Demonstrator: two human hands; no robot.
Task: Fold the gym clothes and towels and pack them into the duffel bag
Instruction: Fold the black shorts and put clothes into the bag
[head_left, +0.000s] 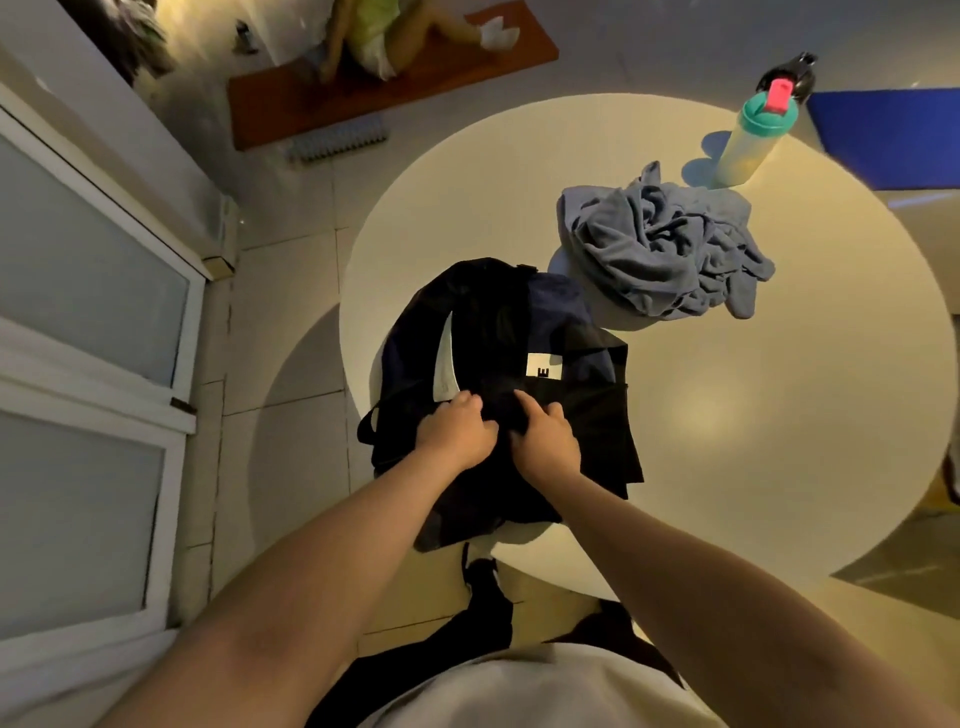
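Both hands, left (456, 435) and right (546, 442) side by side, pinch the black garment (592, 426) lying atop the bag (413, 358) at the desk's (727, 415) near-left edge, while the crumpled towel (660, 249) lies farther out and rightward, nearer the right hand.

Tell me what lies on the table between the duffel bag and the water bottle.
In the head view, a crumpled grey-blue towel lies between the duffel bag and the water bottle, on the round table; nothing else is there.
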